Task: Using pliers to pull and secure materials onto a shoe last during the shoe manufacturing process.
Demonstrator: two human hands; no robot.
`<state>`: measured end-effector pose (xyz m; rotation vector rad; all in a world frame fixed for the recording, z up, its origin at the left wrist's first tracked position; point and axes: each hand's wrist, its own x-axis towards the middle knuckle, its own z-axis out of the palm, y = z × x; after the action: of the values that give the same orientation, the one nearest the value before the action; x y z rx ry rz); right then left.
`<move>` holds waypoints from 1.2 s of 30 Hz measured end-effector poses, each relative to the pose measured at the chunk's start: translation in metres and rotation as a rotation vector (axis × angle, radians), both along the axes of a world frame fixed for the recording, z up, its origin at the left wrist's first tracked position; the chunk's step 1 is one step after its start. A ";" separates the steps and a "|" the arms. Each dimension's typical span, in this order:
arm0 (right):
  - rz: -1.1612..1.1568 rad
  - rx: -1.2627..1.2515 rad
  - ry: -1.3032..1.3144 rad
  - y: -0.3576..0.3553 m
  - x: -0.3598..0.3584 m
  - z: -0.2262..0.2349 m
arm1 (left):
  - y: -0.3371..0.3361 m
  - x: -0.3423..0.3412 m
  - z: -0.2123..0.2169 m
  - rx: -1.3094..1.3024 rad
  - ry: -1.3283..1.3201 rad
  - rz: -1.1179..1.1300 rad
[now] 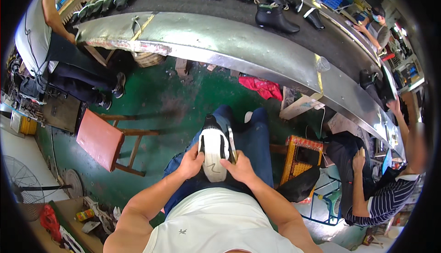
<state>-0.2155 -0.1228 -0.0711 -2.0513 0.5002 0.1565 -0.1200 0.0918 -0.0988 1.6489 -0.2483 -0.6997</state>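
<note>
Over my lap I hold a black-and-white shoe [213, 149], its black end pointing away from me and its pale, flat face with a curved dark mark turned up. My left hand [190, 162] is closed on its left side, the thumb along the edge. My right hand [240, 166] grips the right side near the end closest to me, with the thumb pressed on the pale face. A slim, light strip with a tan lower part [232, 143] runs along the shoe's right edge at my right fingers; its kind is unclear. My fingertips underneath are hidden.
A long metal-edged conveyor [202, 35] curves ahead, bearing black boots [276, 19] and green ones [98, 2]. A pink-topped stool [100, 139] stands left, a fan [23, 186] lower left. Co-workers [34, 37] [390, 193] [380, 30] are at both sides. A woven seat [296, 161] is right.
</note>
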 end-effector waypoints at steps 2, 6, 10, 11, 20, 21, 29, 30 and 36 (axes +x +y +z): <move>0.007 0.099 0.089 0.000 -0.002 0.003 | -0.007 0.000 0.008 -0.051 0.027 -0.024; -0.049 0.099 -0.041 -0.012 -0.023 -0.023 | -0.035 -0.003 0.030 -0.018 0.107 -0.107; -0.089 0.079 0.067 -0.028 -0.036 -0.009 | -0.057 0.025 0.053 0.017 0.193 -0.461; -0.106 0.143 0.053 -0.035 -0.040 -0.018 | -0.062 0.035 0.045 0.087 0.334 -0.548; -0.159 0.378 0.088 -0.105 -0.109 0.035 | -0.090 -0.012 0.018 0.138 0.147 -0.497; 0.006 0.164 0.163 -0.103 -0.109 0.049 | -0.089 -0.021 0.006 0.068 0.176 -0.461; 0.418 -0.477 -0.052 -0.098 -0.093 0.058 | -0.095 -0.032 0.003 0.038 0.148 -0.486; 0.421 -0.479 -0.050 -0.098 -0.086 0.060 | -0.097 -0.033 0.004 0.048 0.163 -0.494; 0.838 -0.498 0.688 -0.091 0.003 0.138 | -0.096 -0.040 -0.013 0.155 0.059 -0.497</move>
<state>-0.2128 -0.2143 0.0674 -2.5607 0.0327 1.3832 -0.1603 -0.0045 -0.1121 1.7250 -0.5851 -1.1627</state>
